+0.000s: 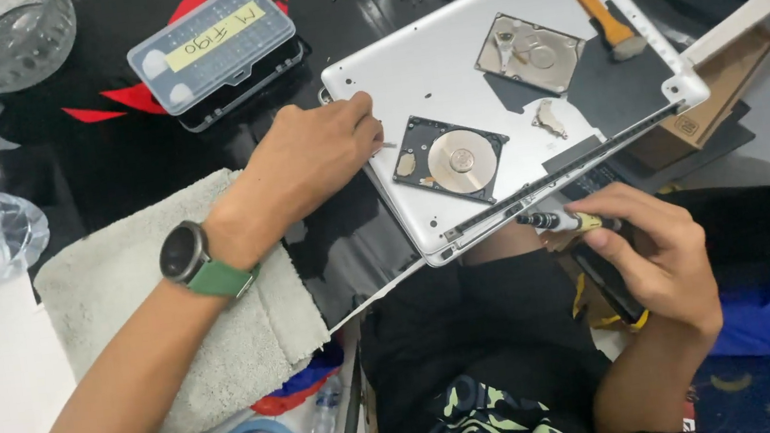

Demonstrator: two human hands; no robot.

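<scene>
My left hand (323, 151) rests on the silver laptop base (446, 72), fingers pinched narrow at its left edge on something too small to make out. Just right of those fingers, on the base, lies 1 opened hard drive (449, 158); a 2nd drive (529, 53) sits further up the base. My right hand (658, 247), below the base's lower edge, grips a screwdriver (562, 220).

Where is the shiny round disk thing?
The opened hard drive lies on the silver laptop base, mid-frame in the head view, just right of the left hand and below the drive's removed cover.
</scene>
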